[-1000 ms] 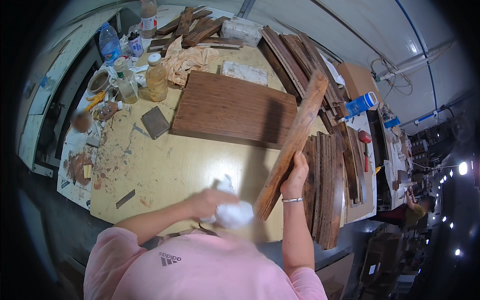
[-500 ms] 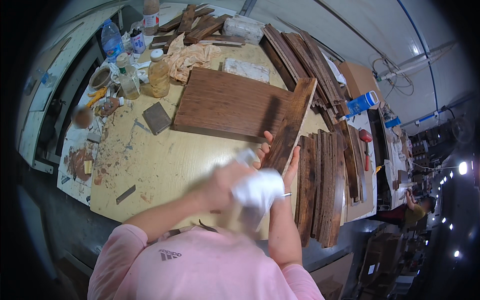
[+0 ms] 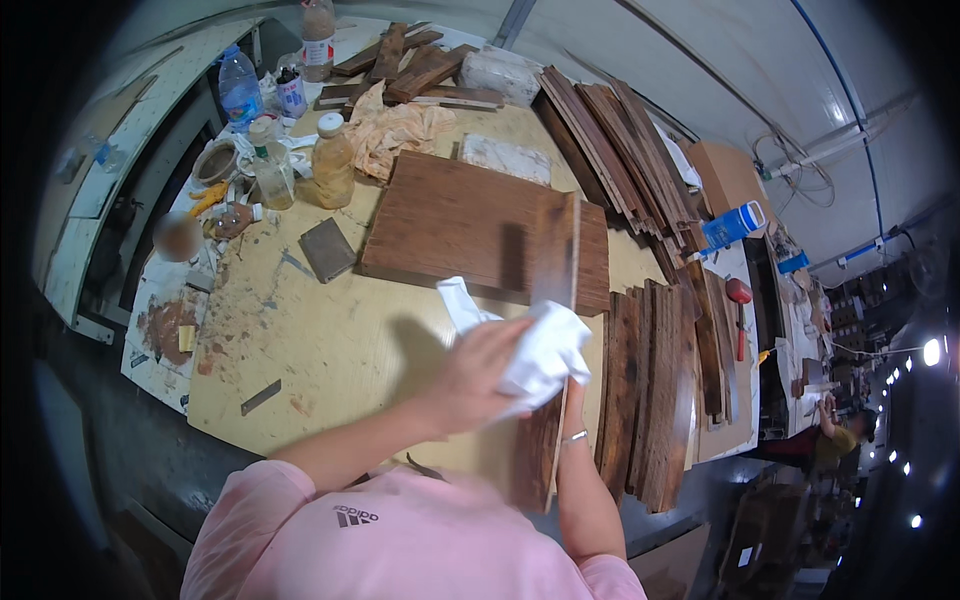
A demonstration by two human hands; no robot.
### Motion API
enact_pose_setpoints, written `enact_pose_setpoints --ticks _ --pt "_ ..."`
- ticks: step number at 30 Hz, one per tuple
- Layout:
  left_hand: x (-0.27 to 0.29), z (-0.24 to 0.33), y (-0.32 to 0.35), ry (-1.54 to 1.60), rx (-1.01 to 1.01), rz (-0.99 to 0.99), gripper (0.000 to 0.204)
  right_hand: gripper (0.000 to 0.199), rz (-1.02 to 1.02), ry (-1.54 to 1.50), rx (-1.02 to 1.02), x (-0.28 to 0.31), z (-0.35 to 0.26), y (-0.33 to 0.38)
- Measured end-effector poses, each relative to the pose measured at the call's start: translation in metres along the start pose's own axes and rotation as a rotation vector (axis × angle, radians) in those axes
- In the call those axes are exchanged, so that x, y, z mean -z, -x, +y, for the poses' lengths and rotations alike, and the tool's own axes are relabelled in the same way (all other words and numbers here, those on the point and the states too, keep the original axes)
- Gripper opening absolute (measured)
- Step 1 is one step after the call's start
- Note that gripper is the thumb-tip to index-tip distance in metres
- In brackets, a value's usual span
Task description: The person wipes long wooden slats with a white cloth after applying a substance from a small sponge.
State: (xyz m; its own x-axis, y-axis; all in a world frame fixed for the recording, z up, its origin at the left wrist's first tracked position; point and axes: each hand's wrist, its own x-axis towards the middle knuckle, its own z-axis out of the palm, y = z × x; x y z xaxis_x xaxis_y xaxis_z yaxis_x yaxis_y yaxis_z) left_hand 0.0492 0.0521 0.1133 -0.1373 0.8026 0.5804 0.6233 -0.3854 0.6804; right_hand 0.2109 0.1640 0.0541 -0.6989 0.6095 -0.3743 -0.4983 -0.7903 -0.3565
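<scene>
A white cloth (image 3: pixel 548 350) is bunched in my left hand (image 3: pixel 475 372), whose fingers close on it against the face of a dark brown wooden plank (image 3: pixel 556 235). The plank stands tilted lengthwise in front of me, its upper end overlapping a wide brown wooden panel (image 3: pixel 440 220) that lies on the table. My right hand (image 3: pixel 574 402), with a bracelet at the wrist, grips the plank from its right side; cloth and plank hide most of its fingers. A loose end of the cloth sticks up past my left knuckles.
Stacked planks (image 3: pixel 650 390) lie right of the panel, more (image 3: pixel 620 150) behind them. Bottles (image 3: pixel 333 165) and a tan rag (image 3: pixel 395 135) stand at back left. A dark square block (image 3: pixel 328 250) and a metal strip (image 3: pixel 261 397) lie left. A red-headed mallet (image 3: pixel 739 300) is far right.
My left hand and the cloth have moved up and right along the plank. The plank has turned more upright and slid lower, and my right hand's fingers are now covered.
</scene>
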Motion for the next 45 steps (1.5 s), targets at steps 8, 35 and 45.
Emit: enact_pose_setpoints --ticks 8,35,45 --pt "0.027 -0.098 -0.071 -0.127 0.107 0.227 0.068 0.079 -0.032 0.254 -0.583 -0.061 0.027 0.086" --pt "0.021 -0.127 0.1 0.216 0.782 0.198 0.028 0.04 1.18 2.175 0.916 0.049 -0.052 0.055" --pt "0.026 -0.111 0.101 0.172 0.781 0.23 0.029 0.038 0.296 2.251 1.147 -0.004 0.012 -0.084"
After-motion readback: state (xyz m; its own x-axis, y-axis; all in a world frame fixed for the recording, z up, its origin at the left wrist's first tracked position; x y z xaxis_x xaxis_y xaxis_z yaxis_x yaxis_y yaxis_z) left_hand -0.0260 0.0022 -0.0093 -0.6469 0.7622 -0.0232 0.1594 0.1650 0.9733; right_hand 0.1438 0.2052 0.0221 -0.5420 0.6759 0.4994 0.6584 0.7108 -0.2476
